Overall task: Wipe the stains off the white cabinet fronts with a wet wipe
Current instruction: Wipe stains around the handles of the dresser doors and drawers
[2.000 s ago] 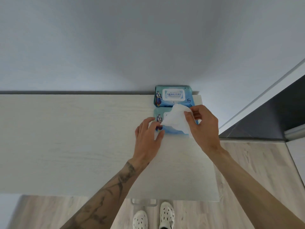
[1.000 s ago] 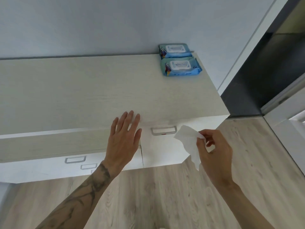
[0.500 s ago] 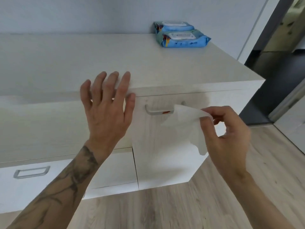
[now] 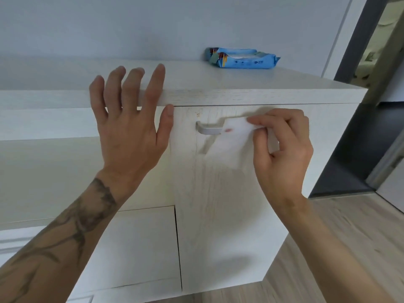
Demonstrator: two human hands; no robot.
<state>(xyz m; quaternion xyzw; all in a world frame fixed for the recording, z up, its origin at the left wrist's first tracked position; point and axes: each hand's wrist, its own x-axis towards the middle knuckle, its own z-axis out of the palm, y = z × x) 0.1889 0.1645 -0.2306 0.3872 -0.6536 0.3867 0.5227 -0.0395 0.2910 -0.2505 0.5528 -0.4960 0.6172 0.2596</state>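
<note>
Half a sec ago the thin white wet wipe (image 4: 235, 138) hung in the air just short of the door. Now it's laid flat on the pale wood-grain white cabinet front (image 4: 218, 215), covering the right end of the brushed metal bar handle (image 4: 207, 130). The right hand (image 4: 282, 149) has come in w/ it. Its grip is a pinch, thumb & fingertips closed on the wipe's upper right part, holding it to the panel.

A small red stain (image 4: 228, 129) shows at the wipe's left side, right by the handle. Can't tell if it's showing through or already on the cloth.

The left hand (image 4: 129, 132) went up too. Its grip is released, fingers spread straight over the front edge of the cabinet's white top surface (image 4: 240, 84), thumb near the door's upper left corner, grasping nothing. Looks like bracing.

The blue wet-wipe packs (image 4: 242, 59) sit at the back of that surface, well apart from both hands.

So, imo: fetching is over & wiping starts now, first contact on the red mark. A faint brownish speck (image 4: 198, 114) above the handle's left end is uncovered, prob. next.
</note>
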